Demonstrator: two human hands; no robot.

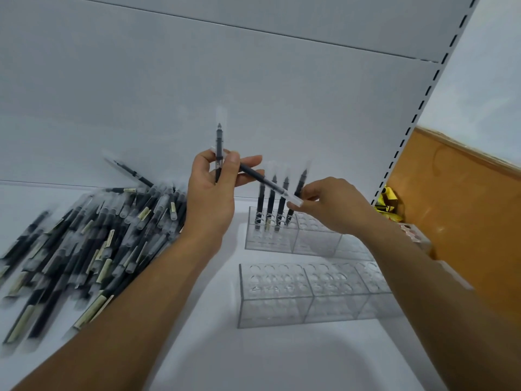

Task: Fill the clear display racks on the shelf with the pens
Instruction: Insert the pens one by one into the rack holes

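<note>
My left hand (210, 193) holds two black pens above the shelf: an upright pen (219, 142) and a slanted pen (260, 180) that runs down to the right. My right hand (331, 204) pinches the clear-capped lower end of the slanted pen. Just behind that hand stands the far clear rack (315, 244), with several black pens (270, 201) upright in its back-left holes. The near clear rack (310, 294) holds nothing. A big heap of loose black pens (93, 241) lies on the shelf at the left.
The white shelf board (253, 356) runs toward me, with a white back panel (253, 94) behind. A slotted upright (417, 108) borders the right side. Yellow packets (387, 206) and a small box (411, 231) sit at the right, before an orange wall (465, 207).
</note>
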